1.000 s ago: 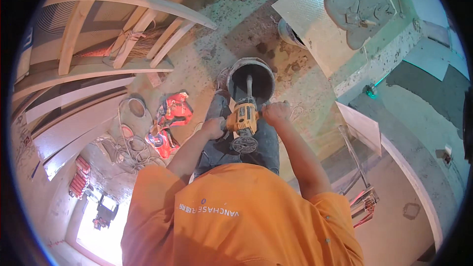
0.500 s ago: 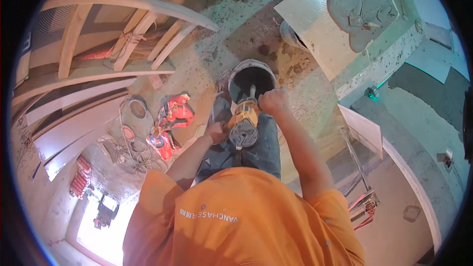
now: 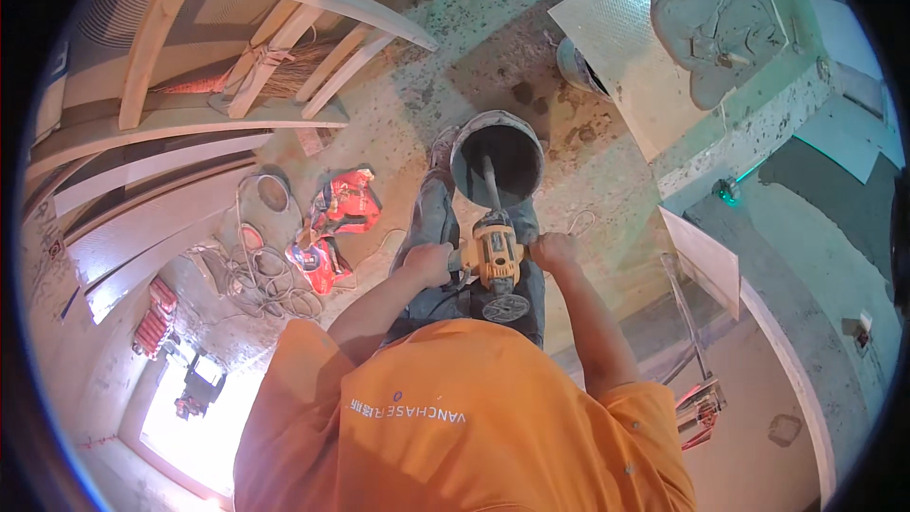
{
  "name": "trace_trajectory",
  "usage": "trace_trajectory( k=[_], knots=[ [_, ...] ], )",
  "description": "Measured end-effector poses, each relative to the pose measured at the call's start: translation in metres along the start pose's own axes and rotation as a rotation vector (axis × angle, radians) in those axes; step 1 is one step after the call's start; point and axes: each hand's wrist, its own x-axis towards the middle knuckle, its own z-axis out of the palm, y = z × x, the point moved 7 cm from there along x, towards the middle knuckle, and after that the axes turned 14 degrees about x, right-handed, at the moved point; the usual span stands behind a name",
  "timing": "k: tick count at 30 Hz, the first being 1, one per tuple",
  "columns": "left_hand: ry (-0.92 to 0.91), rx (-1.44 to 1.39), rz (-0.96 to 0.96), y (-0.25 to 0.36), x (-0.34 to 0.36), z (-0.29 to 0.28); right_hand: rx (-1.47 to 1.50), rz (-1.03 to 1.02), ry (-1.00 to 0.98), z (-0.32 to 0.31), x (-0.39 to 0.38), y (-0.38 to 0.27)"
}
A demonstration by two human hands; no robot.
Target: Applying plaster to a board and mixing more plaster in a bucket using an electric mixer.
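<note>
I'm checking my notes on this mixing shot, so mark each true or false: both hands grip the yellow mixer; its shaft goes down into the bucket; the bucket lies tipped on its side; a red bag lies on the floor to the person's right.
1. Both the left hand and right hand grip the yellow mixer: true.
2. Its shaft goes down into the bucket: true.
3. The bucket lies tipped: false, it stands upright.
4. The red bag lies to the right: false, it lies to the person's left.
</note>
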Motion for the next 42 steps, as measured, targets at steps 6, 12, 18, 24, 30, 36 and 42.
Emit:
trace_trajectory(
  k=[6,12,18,24,30,36,42],
  knots=[
    [0.078,-0.015,-0.016,-0.017,0.014,-0.002,0.051,0.114,-0.006,-0.037,0.010,-0.023],
    [0.083,-0.071,-0.033,-0.007,0.020,-0.008,-0.019,0.076,0.060,-0.079,0.015,-0.027],
    [0.074,-0.090,-0.010,0.016,0.029,-0.007,0.002,0.075,0.051,-0.079,0.019,-0.001],
    [0.010,-0.010,-0.003,0.021,0.025,-0.016,0.060,0.204,0.075,-0.041,0.000,0.016],
    [-0.064,0.066,-0.033,0.028,0.015,-0.011,0.135,0.271,-0.092,-0.016,-0.010,0.025],
    [-0.033,0.134,0.003,0.019,0.014,-0.003,0.196,0.267,-0.098,0.015,-0.007,0.028],
    [0.009,0.101,-0.024,0.010,0.024,0.002,0.178,0.285,-0.127,-0.010,0.000,0.015]
  ],
)
